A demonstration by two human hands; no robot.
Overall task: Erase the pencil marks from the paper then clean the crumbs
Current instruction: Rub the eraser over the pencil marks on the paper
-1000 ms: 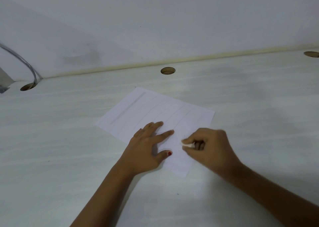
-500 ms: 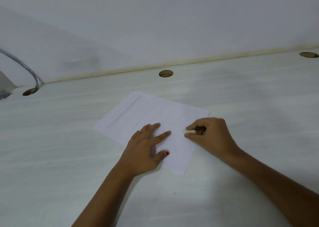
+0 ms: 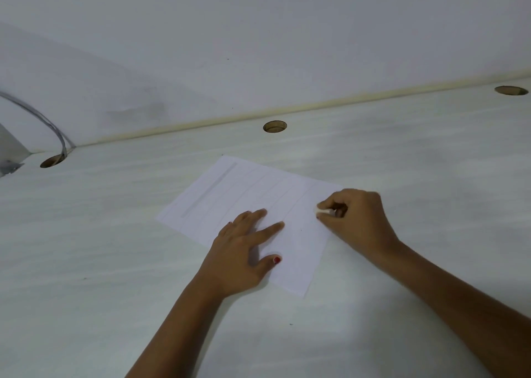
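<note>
Centrally, a sheet of paper (image 3: pixel 253 202) is seen lying flat and skewed on the pale table (image 3: pixel 115 262). It is pinned down by the left hand (image 3: pixel 244 251). That hand's fingers are spread straight and pressed on the sheet's near half, and the thumb, with a red nail, is laid out to the side. A small white eraser (image 3: pixel 321 211) is pinched between the thumb and curled fingers of the right hand (image 3: pixel 359 222). Its tip is set on the paper near the right edge. Faint pencil lines are drawn along the sheet, and a darker grey band (image 3: pixel 211 188) is seen near its far left side. Crumbs cannot be made out. Three round holes (image 3: pixel 275 126) are cut in the table by the wall: one behind the paper, one far right and one at the left, into which a grey cable (image 3: pixel 48 125) is passed.
</note>
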